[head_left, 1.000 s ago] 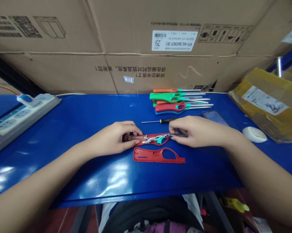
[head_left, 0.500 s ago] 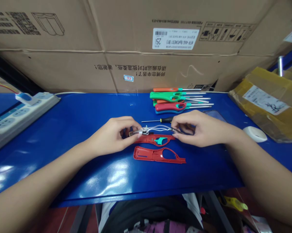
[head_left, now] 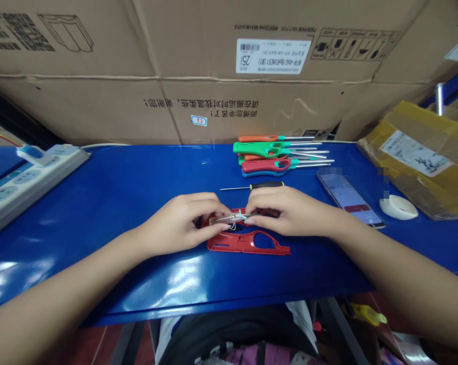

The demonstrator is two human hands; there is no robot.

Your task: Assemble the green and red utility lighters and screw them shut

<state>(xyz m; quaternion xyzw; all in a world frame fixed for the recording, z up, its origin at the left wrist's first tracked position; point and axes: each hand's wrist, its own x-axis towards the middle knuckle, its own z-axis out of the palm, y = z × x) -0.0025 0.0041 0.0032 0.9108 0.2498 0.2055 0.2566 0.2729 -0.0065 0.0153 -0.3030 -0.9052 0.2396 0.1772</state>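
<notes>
My left hand (head_left: 183, 222) and my right hand (head_left: 280, 212) meet over the middle of the blue table (head_left: 137, 203). Both pinch a small clear fuel tube with white wires (head_left: 229, 219), the inner part of a lighter. Under them lies a red lighter shell half (head_left: 239, 211), mostly hidden by my fingers. A second red shell half (head_left: 247, 243) lies flat just in front, nearer to me. A thin black-handled screwdriver (head_left: 257, 186) rests just behind my right hand.
Several long lighters in green, red, orange and blue (head_left: 274, 154) are stacked at the back. A phone (head_left: 348, 197) and a white oval object (head_left: 398, 207) lie at right, a power strip (head_left: 31, 172) at left. Cardboard boxes (head_left: 213, 66) wall the rear; a taped parcel (head_left: 419, 157) sits far right.
My right hand slid left until it met my left hand. The clear inner part with wires came up out of the red shell, then moved down again over it. The phone is now uncovered.
</notes>
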